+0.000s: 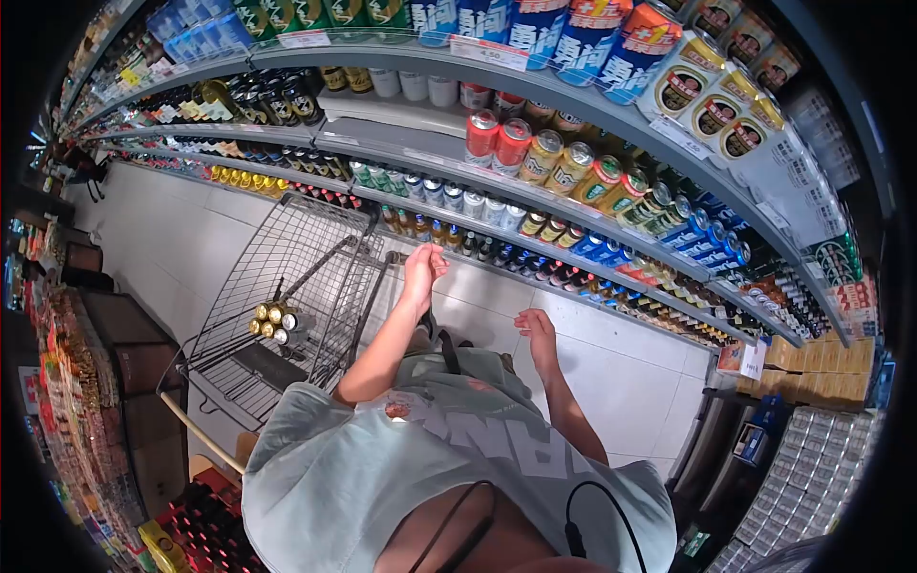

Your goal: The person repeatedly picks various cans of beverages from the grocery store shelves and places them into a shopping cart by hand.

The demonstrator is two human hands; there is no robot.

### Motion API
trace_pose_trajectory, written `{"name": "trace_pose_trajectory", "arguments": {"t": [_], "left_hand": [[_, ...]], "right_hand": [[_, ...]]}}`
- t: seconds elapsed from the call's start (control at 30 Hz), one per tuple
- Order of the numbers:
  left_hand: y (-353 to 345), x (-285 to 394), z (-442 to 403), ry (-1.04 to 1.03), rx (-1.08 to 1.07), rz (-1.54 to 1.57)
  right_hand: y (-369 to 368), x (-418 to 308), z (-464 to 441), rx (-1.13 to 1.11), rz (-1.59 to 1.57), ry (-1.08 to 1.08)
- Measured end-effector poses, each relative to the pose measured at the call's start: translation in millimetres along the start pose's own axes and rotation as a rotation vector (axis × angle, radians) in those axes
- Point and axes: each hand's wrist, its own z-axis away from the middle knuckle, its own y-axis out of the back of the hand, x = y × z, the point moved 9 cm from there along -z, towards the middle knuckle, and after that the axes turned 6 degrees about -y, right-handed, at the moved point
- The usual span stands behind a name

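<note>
My left hand [423,277] is raised in front of the shelves, beside the front of a wire shopping cart [229,286]. Its fingers are loosely bent, and I see nothing in them. Lower and to the right, my right hand [537,329] hangs over the tiled floor with relaxed fingers, also holding nothing. Neither hand touches the goods. Inside the cart stands a small group of gold-topped cans [275,318]. Nearest beyond my hands are low shelf rows with small bottles [435,231] and silver-topped cans [473,202].
Curved shelves of drinks span the front, with red cans [497,138], blue cans [583,43] and a price tag [488,53]. Stacked can packs [812,468] stand at the right. Packaged goods [81,411] line the left. Pale floor tiles [611,372] run along the shelf foot.
</note>
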Motion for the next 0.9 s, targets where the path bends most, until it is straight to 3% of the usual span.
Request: {"name": "trace_pose_trajectory", "arguments": {"t": [0.23, 0.33, 0.43, 0.57, 0.63, 0.7, 0.73, 0.83, 0.9], "left_hand": [[-22.8, 45.2, -49.3, -0.145, -0.080, -0.136], [-44.3, 80.4, -87.1, -0.272, -0.156, -0.171], [-79.7, 121.9, -124.3, -0.447, -0.269, -0.187], [-126.2, 170.0, -163.6, -0.628, -0.324, -0.246], [-153.3, 183.1, -176.5, -0.705, -0.458, -0.356], [-158.2, 169.7, -198.5, -0.648, -0.459, -0.793], [-181.5, 195.5, -177.8, -0.659, -0.548, -0.891], [-208.6, 195.2, -172.9, -0.615, -0.845, -0.992], [-208.9, 183.4, -183.5, -0.594, -0.883, -0.986]], "right_hand": [[8.3, -54.8, -31.2, 0.038, 0.019, 0.119], [-1.1, -126.2, -56.5, 0.025, 0.170, 0.336], [-17.2, -190.7, -88.5, -0.007, 0.208, 0.403], [-42.7, -316.9, -98.8, 0.052, 0.545, 0.582], [-48.8, -361.7, -115.4, 0.078, 0.625, 0.841], [-59.4, -391.5, -129.3, 0.114, 0.748, 0.877], [-66.9, -402.3, -135.3, 0.090, 0.810, 0.870], [-87.6, -393.0, -165.5, 0.002, 1.162, 0.865], [-101.6, -381.5, -182.6, -0.079, 1.263, 0.863]]}}
